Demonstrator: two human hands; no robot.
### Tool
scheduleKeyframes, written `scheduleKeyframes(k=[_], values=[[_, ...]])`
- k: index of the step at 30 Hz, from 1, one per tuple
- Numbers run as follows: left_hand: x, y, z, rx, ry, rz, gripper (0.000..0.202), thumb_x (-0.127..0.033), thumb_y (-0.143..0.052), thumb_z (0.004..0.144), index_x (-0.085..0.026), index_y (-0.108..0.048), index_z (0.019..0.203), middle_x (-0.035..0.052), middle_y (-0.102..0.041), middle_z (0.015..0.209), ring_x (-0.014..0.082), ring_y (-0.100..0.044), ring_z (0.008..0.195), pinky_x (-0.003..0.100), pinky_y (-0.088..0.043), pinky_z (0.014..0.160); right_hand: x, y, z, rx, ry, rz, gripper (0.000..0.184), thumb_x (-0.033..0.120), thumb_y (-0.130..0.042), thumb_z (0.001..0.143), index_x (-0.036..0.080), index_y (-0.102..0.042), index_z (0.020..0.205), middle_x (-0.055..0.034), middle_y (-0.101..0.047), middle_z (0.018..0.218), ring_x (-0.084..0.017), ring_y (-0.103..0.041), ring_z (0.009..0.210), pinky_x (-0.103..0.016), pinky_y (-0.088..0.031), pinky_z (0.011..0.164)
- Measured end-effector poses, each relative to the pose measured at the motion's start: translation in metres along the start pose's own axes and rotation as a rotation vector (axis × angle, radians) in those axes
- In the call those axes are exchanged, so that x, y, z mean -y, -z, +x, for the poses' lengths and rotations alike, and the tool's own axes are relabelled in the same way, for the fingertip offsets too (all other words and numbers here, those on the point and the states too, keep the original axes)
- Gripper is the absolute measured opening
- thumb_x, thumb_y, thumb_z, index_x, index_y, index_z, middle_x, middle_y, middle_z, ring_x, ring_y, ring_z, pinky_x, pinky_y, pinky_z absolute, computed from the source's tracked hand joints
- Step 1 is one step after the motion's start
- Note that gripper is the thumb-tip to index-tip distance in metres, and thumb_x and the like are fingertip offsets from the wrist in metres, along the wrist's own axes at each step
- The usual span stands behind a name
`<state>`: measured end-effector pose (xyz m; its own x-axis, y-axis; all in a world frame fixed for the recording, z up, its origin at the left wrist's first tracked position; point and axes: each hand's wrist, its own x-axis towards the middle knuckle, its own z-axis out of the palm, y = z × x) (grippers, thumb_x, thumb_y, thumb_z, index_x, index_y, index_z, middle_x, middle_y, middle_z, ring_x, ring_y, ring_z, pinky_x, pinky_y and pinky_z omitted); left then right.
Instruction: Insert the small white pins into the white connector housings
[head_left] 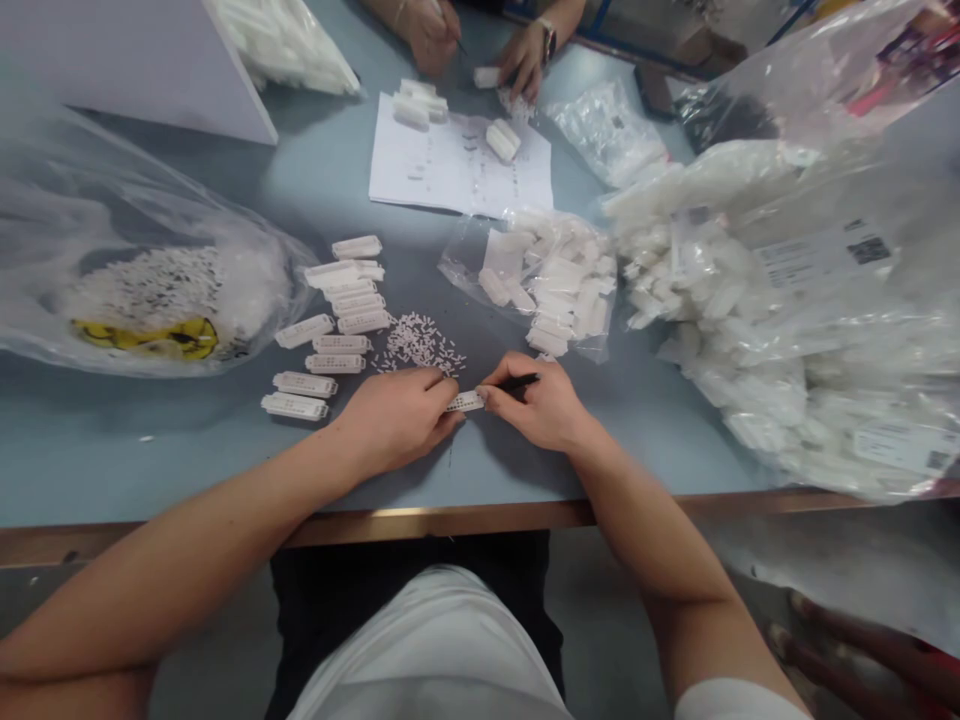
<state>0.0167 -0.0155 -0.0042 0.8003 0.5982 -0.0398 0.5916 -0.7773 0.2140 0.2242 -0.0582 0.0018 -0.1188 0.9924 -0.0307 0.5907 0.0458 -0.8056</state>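
1. Nearest the body, the left hand (394, 420) and the right hand (536, 402) meet just above the table's wooden front edge (450, 515). Both are closed, not open. The left fingers pinch one end of a perforated white plastic block (465, 402), and the right fingers hold its other end while also gripping a black pen (519, 381), whose tip is hidden.
2. Just beyond the left hand's knuckles lies a loose heap of tiny white pieces (418, 343), still spread in one pile.
3. Left of the grip, about ten matching blocks (358, 300) lie in a rough column, some side by side and some overlapping. These are the only blocks set out singly.
4. Beyond the right hand, a clear plastic bag of white parts (551, 280) lies open, still well filled.
5. Further right, a very large clear bag of white parts (787, 340) spills across the blue-grey table (150, 455), limiting room on that side. A bulging clear bag (127, 240) fills the far left.
6. Farthest off, a printed paper sheet (457, 165) carries a few white blocks, and a co-worker's hands (480, 50) work at the far edge.
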Motion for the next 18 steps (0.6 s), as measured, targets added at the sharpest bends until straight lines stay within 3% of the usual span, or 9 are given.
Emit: scheduleKeyframes(k=[9, 18], values=[[0.0008, -0.0023, -0.0007, -0.012, -0.010, 0.010, 0.030, -0.041, -0.045, 0.093, -0.017, -0.064, 0.093, 0.0071, -0.063, 0.085, 0.0204, -0.063, 0.073, 0.030, -0.044, 0.057, -0.0044, 0.0014, -0.0008, -0.003, -0.081, 0.167, 0.015, 0.034, -0.065, 0.081, 0.020, -0.065, 0.076, 0.0011, -0.065, 0.066, -0.011, -0.056, 0.058, -0.024, -0.042, 0.056], [0.0001, -0.0012, 0.0001, 0.002, -0.004, 0.036, 0.027, -0.040, -0.047, 0.093, -0.018, -0.063, 0.097, 0.0062, -0.064, 0.087, 0.0208, -0.064, 0.077, 0.029, -0.043, 0.058, -0.0043, -0.0023, 0.0002, 0.013, -0.076, 0.180, 0.014, 0.033, -0.065, 0.081, 0.020, -0.065, 0.075, 0.0010, -0.065, 0.066, -0.011, -0.056, 0.059, -0.024, -0.043, 0.056]])
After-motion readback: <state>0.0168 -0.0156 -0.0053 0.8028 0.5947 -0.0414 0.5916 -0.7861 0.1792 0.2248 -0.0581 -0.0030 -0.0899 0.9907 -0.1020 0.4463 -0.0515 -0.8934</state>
